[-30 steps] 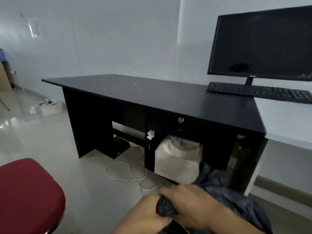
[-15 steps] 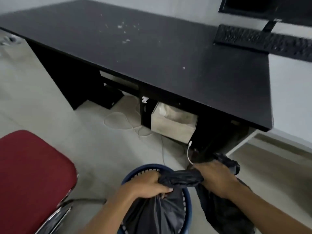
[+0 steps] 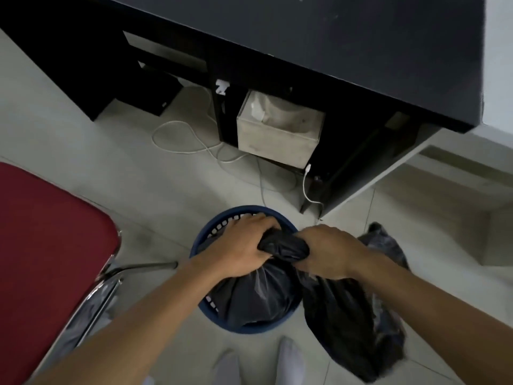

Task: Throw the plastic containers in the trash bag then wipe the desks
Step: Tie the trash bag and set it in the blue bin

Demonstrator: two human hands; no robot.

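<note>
Gripping the twisted neck of the trash bag [image 3: 283, 245], both hands had their fingers curled tight round the black plastic. L hand [image 3: 241, 245] wrapped over the bunch from the left w/ knuckles up. R hand [image 3: 327, 252] clamped on it from the right. The two hands sat just beside each other, a short rope of bunched plastic btwn them.

Below the L hand the bag's body fanned down into a blue basket [image 3: 204, 240] w/ slotted sides, filling most of it. Contents couldn't be seen thru the plastic. Below & right of the R hand more black plastic [image 3: 352, 315] hung outside the basket; couldn't tell whether it was the same bag's loose end or a 2nd bag.

The basket stood on the pale floor tiles [image 3: 166, 190], just ahead of two feet in pale socks [image 3: 290, 357] at the bottom edge. Left of it was a red-cushioned chair [image 3: 47, 245] w/ chrome frame, one leg reaching near the basket's rim.

Beyond the basket stood a black desk [image 3: 333, 37], its top showing a few pale specks. Under it a grey box [image 3: 277, 137] sat on the floor. A white cable [image 3: 304, 184] curved down by the box's right corner, w/ more pale cord looped over the tiles to the left.
</note>
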